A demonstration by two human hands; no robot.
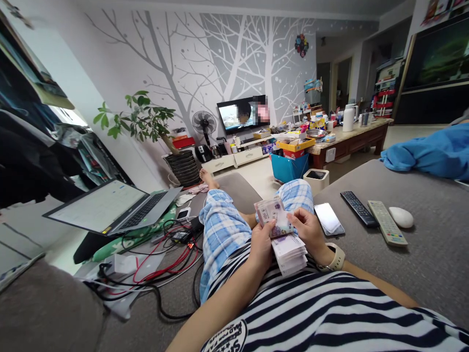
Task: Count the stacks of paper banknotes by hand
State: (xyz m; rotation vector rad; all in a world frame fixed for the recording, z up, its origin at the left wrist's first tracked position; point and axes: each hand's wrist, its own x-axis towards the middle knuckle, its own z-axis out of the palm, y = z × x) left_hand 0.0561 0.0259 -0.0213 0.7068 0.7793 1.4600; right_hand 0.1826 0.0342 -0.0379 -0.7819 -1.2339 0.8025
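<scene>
Just below the frame's center, the left hand (262,244) holds a stack of banknotes (291,255) over the lap, fingers clamped on it. The right hand (309,229) has its fingers pinched on the stack's lifted top notes. To the right, a phone (329,219) and a black remote (358,209) lie on the sofa (421,264).

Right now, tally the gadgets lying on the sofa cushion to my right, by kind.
Phone: 1
Remotes: 2, black remote and grey remote
Mouse: 1
Total: 4
</scene>
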